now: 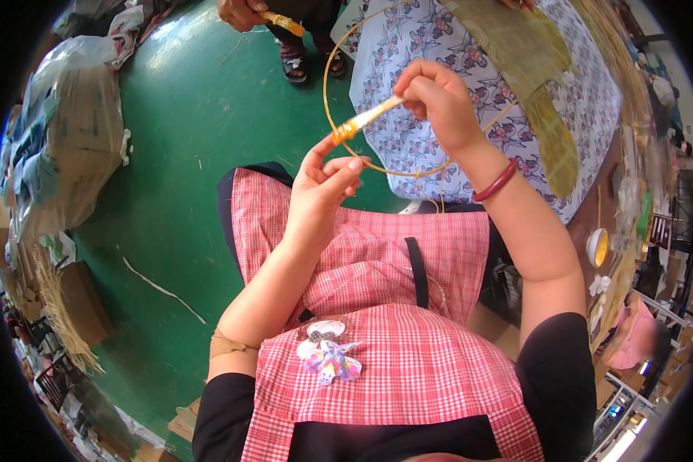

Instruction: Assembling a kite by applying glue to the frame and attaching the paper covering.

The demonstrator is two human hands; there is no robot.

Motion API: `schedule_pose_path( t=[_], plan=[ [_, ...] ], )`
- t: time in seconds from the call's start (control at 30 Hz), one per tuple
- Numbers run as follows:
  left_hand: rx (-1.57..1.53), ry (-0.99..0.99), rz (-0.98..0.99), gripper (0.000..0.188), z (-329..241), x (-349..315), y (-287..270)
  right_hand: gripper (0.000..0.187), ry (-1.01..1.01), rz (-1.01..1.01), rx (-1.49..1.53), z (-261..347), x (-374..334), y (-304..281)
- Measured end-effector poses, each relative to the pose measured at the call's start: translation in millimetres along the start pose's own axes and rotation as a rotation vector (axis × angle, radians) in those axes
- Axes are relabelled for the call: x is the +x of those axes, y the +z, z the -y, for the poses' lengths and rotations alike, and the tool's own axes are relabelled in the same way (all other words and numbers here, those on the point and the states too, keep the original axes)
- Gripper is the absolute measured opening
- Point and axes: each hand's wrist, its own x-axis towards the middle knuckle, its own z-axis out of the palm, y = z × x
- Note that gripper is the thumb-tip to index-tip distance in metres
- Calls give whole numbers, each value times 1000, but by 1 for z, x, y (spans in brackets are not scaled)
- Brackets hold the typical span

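R hand (443,100) grips a brush (369,118) by its handle, L hand (323,181) pinches a thin hoop (326,88), both out past the apron (393,362). Yellow goo (344,134) could prob. smear L fingers (319,152) if the brush slips.

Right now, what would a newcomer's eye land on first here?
Probably the yellow-tipped brush in the grip of the right hand, above centre, its tip at the thin hoop in the left hand. Next, the red checked apron filling the lower middle, and the patterned cloth at upper right.
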Motion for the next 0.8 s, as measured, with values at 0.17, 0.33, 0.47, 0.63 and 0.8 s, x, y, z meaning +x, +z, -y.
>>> schedule_pose_path(
  t=[0.17,0.33,0.47,0.63,0.8],
  plan=[
    [-42,-7,-3,69,5,2,-4,14,-29,-141,16,-7,12,13],
    [-33,-26,32,69,2,0,-2,15,13,30,-42,-2,0,-6],
    [-7,-14,121,64,0,0,-11,14,-18,-50,-51,1,-7,-4],
    [194,71,138,63,-7,7,-22,14,-19,1,-19,4,-15,-7],
    [262,125,155,60,-12,10,-20,12,-38,18,-94,2,-24,-15]
  ],
)
